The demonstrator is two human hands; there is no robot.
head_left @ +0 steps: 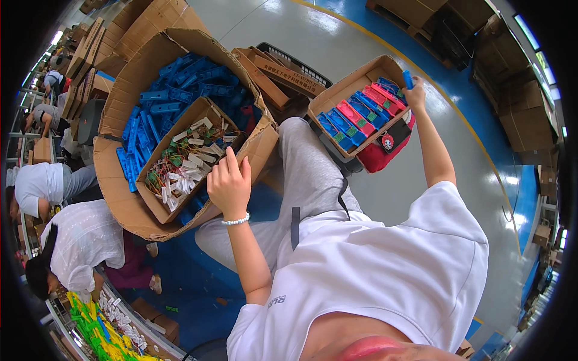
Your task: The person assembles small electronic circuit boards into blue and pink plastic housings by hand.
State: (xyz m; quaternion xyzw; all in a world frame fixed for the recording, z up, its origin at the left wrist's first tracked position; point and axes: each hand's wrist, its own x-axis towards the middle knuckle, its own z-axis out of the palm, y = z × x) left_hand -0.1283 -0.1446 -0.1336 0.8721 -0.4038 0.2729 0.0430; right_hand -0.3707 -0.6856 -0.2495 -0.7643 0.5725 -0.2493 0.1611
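Note:
My right hand [415, 97] grips a small blue plastic casing [408, 79] at the far right corner of a shallow cardboard box [391, 65]. Inside that box, blue casings [333, 124] and pink casings [355, 117] lie in a row, several with small green circuit boards. My left hand [230, 185] is empty, fingers apart, beside the near right edge of a smaller carton [161, 212]. White connector-like pieces [191, 161] with thin coloured wires and green boards fill this carton. It rests on many blue casings [174, 90] inside a large cardboard box [111, 180].
A black crate [301, 67] with flattened cardboard stands between the two boxes. A red item [376, 159] and a dark flat object [398, 133] sit beside the shallow box. Co-workers [84, 240] bend over benches at left. Stacked cartons [518, 114] stand at right.

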